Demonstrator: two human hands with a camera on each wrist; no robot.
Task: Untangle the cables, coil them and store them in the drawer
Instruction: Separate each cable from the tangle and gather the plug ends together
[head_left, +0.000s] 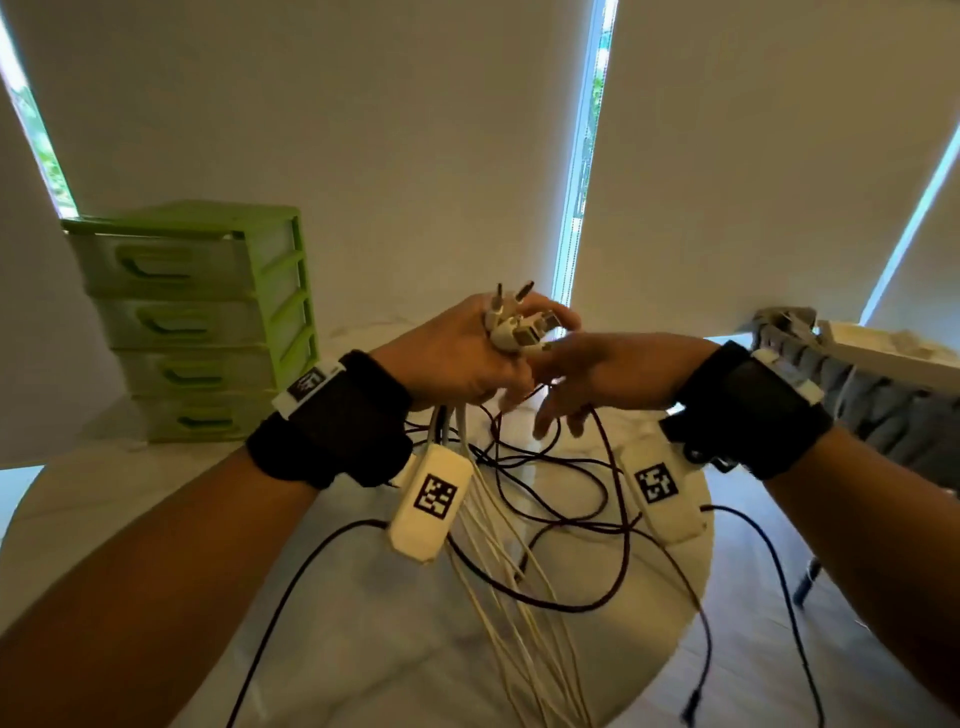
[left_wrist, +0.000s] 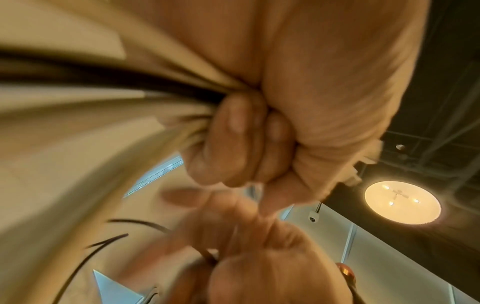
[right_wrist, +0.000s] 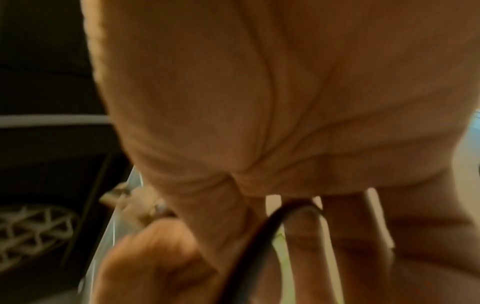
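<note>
My left hand (head_left: 467, 358) is raised above the table and grips a bundle of white cables (head_left: 519, 571) just below their white plugs (head_left: 519, 325), which stick up out of the fist. In the left wrist view the fingers (left_wrist: 246, 144) curl tightly round the cables (left_wrist: 103, 86). My right hand (head_left: 587, 374) is beside it, thumb near the plugs, fingers spread and pointing down. A dark cable (right_wrist: 254, 246) is threaded between its straight fingers (right_wrist: 350, 236). More loops of dark cable (head_left: 566, 514) hang tangled with the white ones down to the table.
A green drawer unit (head_left: 208, 312) with all its drawers closed stands at the back left of the round white marble table (head_left: 130, 519). A grey woven chair (head_left: 883, 410) and a white tray (head_left: 893, 353) are at the right. A black lead (head_left: 779, 571) trails off the table's right edge.
</note>
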